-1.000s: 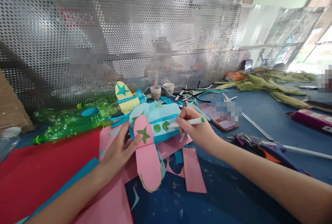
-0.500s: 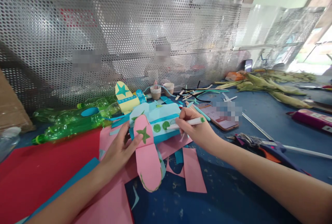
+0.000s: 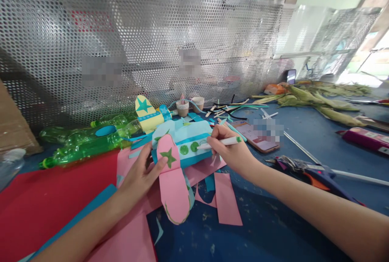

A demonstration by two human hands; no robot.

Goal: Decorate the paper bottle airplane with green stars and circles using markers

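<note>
A paper toy airplane lies in front of me, light blue with darker blue bands, green dots and pink wings. My left hand grips its left end, thumb on the pink wing near a green star; the other fingers go behind it. In my right hand a white marker with a green end is pinched, its tip at the edge of the second green dot. A faint outlined circle is beside that dot, partly behind my fingers. Pink paper lies below.
Green plastic bottles and a yellow paper plane lie at the left back. A phone, a glue gun and clear glue sticks are on the right. A perforated metal screen stands behind; corn husks lie far right.
The marker has shifted slightly to the right, its tip moving from the second dot's lower middle to its right edge. My left hand and the plane stay in place.
</note>
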